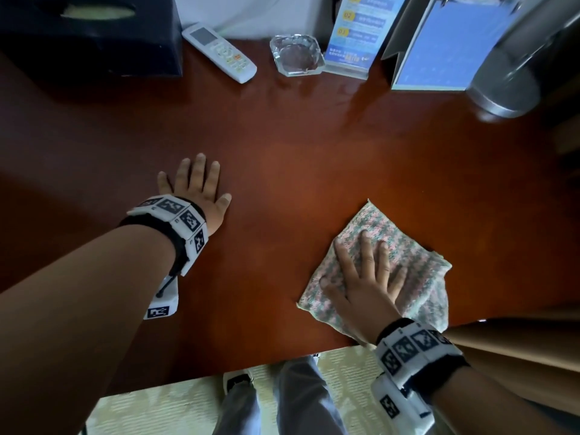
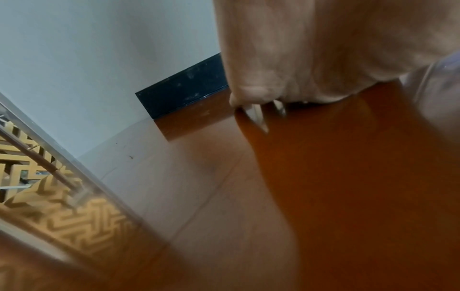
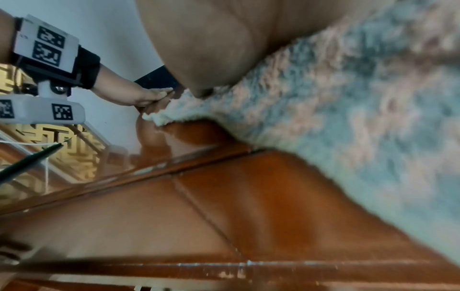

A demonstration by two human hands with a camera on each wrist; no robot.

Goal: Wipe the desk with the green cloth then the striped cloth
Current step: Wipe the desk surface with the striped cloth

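Striped cloth [image 1: 405,262] lies on the near right of the table [image 1: 298,146], pressed flat under the right hand [image 1: 364,277], fingers spread. So the second wiping step looks to be in hand; next comes a sweep across the bare wood. Left hand [image 1: 194,189] rests flat on the table, fingers spread, holding nothing. Counted: one cloth in view, no green one; one remote [image 1: 219,51], one glass ashtray [image 1: 296,54].
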